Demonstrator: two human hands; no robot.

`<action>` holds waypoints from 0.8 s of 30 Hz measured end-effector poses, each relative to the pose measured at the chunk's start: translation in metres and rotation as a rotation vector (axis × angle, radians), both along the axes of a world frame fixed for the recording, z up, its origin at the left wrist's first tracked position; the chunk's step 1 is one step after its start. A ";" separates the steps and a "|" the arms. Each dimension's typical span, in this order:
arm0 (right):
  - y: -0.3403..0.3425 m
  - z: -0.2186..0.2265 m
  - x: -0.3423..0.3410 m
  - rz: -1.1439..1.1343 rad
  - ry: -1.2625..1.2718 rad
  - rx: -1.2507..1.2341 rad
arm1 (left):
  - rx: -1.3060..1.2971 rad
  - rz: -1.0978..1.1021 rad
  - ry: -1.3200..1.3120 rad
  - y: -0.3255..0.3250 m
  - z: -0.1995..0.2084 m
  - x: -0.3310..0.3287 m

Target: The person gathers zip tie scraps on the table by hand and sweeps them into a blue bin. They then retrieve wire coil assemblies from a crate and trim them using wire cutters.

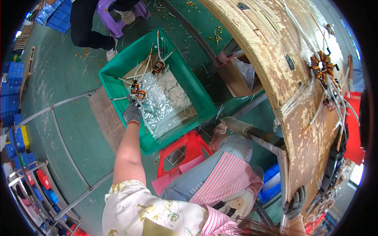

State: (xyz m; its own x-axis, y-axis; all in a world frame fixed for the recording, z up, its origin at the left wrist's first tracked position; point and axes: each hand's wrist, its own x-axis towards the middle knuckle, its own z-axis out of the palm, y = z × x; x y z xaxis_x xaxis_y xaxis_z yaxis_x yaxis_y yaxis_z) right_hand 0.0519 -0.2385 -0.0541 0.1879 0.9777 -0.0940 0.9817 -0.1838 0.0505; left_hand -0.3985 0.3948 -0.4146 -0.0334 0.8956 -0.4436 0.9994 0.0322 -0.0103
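In a grey glove, my left hand (132,114) reaches into a green plastic bin (200,94). Its fingers are closed at a small ring coil (141,95) wound with copper wire, though the exact grip is partly hidden. Another copper coil (135,88) lies against it, and a third coil (158,67) sits farther back in the bin. Long pale wire leads spread from them. Beneath lies a sheet of clear plastic wrap (155,98). My right hand (295,202), also gloved, rests at the edge of the worn wooden table (293,102), fingers apart and holding nothing visible.
A cluster of copper coils (323,67) with white leads lies on the table. A red stool (185,151) stands beside the bin, a purple stool (114,17) beyond it, where another person's leg (84,35) shows. Metal rails (75,97) run at left. Scraps litter the floor.
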 end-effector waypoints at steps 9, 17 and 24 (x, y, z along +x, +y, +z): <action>-0.006 0.001 0.000 0.015 -0.053 0.013 | -0.169 0.148 0.048 0.017 -0.036 0.000; -0.004 -0.017 0.008 0.004 -0.001 0.037 | -0.397 -0.279 0.215 0.064 -0.187 -0.115; -0.001 0.012 -0.005 -0.013 -0.051 -0.016 | -0.593 0.417 -0.112 -0.002 -0.149 -0.013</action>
State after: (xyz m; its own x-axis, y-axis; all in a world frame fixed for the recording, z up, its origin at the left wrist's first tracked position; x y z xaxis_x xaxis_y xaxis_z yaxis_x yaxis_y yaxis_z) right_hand 0.0465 -0.2391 -0.0424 0.2051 0.9737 -0.0994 0.9754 -0.1950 0.1029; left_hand -0.4118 0.3927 -0.5639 -0.2448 0.4263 -0.8708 0.9014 0.4309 -0.0425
